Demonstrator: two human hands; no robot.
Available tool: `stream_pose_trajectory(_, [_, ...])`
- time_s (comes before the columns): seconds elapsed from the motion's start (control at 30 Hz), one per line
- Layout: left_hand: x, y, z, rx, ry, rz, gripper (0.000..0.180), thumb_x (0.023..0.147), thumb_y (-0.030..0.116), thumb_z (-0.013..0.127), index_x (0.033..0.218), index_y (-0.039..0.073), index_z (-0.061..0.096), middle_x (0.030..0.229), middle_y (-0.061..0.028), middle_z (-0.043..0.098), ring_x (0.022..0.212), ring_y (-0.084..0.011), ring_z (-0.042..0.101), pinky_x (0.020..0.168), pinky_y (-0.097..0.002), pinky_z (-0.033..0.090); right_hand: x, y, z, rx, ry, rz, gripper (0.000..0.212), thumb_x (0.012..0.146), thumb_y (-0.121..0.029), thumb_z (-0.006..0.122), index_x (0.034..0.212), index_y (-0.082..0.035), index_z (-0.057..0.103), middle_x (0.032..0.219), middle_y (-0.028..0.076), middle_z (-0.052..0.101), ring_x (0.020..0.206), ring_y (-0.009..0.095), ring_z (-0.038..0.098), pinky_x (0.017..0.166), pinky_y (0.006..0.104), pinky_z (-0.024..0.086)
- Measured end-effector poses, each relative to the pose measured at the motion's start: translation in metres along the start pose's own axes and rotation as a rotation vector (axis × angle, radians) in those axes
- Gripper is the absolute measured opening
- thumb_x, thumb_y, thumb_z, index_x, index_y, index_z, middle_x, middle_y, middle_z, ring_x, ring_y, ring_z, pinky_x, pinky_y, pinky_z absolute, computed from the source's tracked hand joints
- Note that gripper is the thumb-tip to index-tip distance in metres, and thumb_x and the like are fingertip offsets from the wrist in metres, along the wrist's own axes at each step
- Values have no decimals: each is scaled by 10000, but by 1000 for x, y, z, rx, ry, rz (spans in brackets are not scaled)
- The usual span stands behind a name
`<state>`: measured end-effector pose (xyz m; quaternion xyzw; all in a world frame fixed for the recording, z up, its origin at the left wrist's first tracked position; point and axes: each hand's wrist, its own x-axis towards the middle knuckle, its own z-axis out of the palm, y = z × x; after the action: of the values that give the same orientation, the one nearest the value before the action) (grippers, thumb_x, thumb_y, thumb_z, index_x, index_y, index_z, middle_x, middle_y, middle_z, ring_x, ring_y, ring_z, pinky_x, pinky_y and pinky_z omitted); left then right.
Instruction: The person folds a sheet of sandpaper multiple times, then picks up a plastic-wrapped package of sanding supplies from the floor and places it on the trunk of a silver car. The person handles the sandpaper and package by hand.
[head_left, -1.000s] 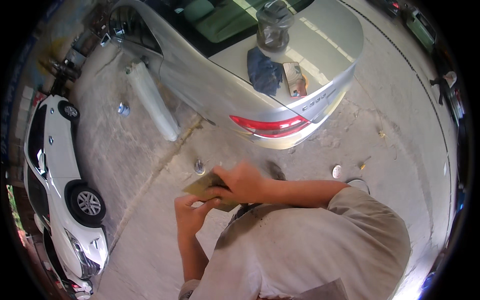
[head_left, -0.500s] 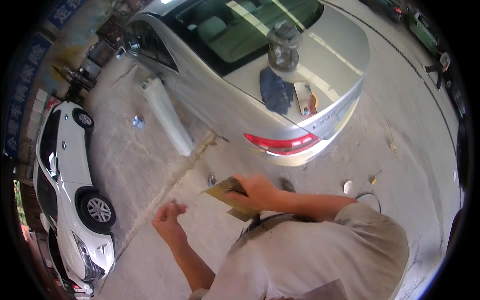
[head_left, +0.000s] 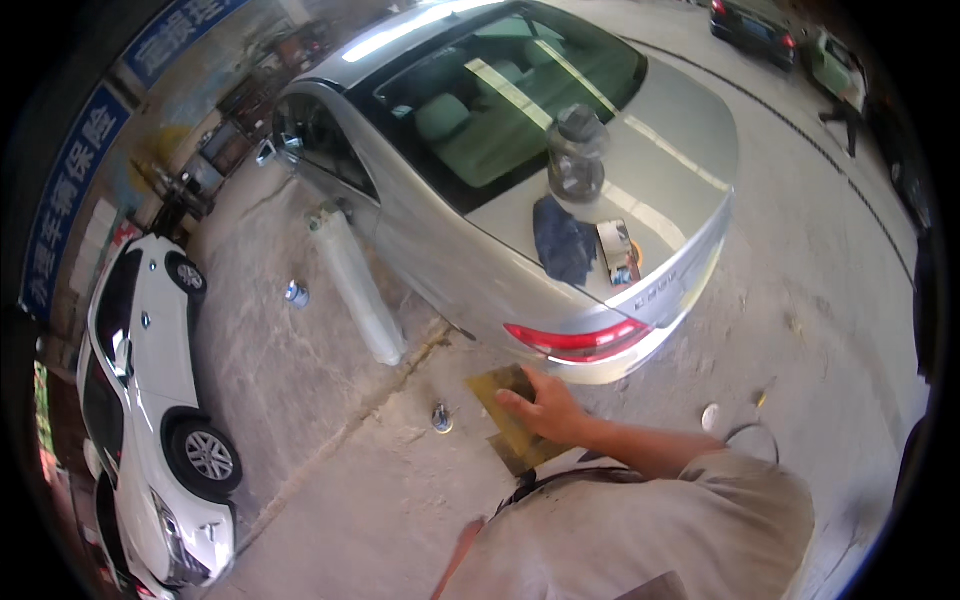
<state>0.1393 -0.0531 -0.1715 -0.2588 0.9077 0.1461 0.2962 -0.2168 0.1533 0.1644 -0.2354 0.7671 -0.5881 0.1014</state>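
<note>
The right hand (head_left: 545, 408) of the person keeps its grip closed on a flat yellow-olive sheet (head_left: 503, 408), thumb lying over the face of it, near the red tail lamp (head_left: 580, 341) at the rear left corner of the silver car (head_left: 420, 235). A second flap (head_left: 530, 456) of similar colour shows below this hand; I cannot tell whether it is the same sheet. The left forearm (head_left: 460, 558) appears only partly, farther behind the silver car, and the state of the left grip I cannot tell. On the boot lid of the silver car stand a dark plastic-looking bundle (head_left: 577, 165), a dark blue cloth (head_left: 563, 240) and a flat box (head_left: 616, 248). Along its left side, on the floor (head_left: 330, 430), lies a long pale wrapped roll (head_left: 360, 295).
</note>
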Motion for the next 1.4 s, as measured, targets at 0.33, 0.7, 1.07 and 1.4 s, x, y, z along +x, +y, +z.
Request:
stream_pose_trajectory(0.33, [-61,8,-32,-92,-274,83,450,896,146,620,1335,58,581,1171,-188,677,1075,-307,656,946,-400,506,3,10,4,-3,-143,109,852,918,-619,562,1372,96,471,1214,314,625,1176,441,584,1019,450,444])
stream_pose_trajectory(0.7, [-64,156,-313,-1273,210,397,449,1001,220,589,1365,-38,544,1244,-88,657,1114,-182,624,990,-339,471,3,-12,6,430,28,209,487,984,-423,600,1222,3,597,1095,109,681,996,202,621,902,354,483])
stream_pose_trajectory(1.07, [-80,176,-363,-1790,581,420,286,1004,191,618,1217,1,599,1109,-86,687,962,-175,673,827,-322,553,5,-8,15,787,-150,538,433,993,-417,605,1166,-23,651,1007,41,686,875,116,619,795,298,516])
stream_pose_trajectory(1.4, [-99,181,-363,-1661,593,541,308,986,175,650,1200,-38,595,1183,-93,666,1050,-170,640,938,-321,502,7,-29,17,815,-379,627,438,986,-437,608,1192,-53,648,1030,41,690,883,132,648,786,304,531])
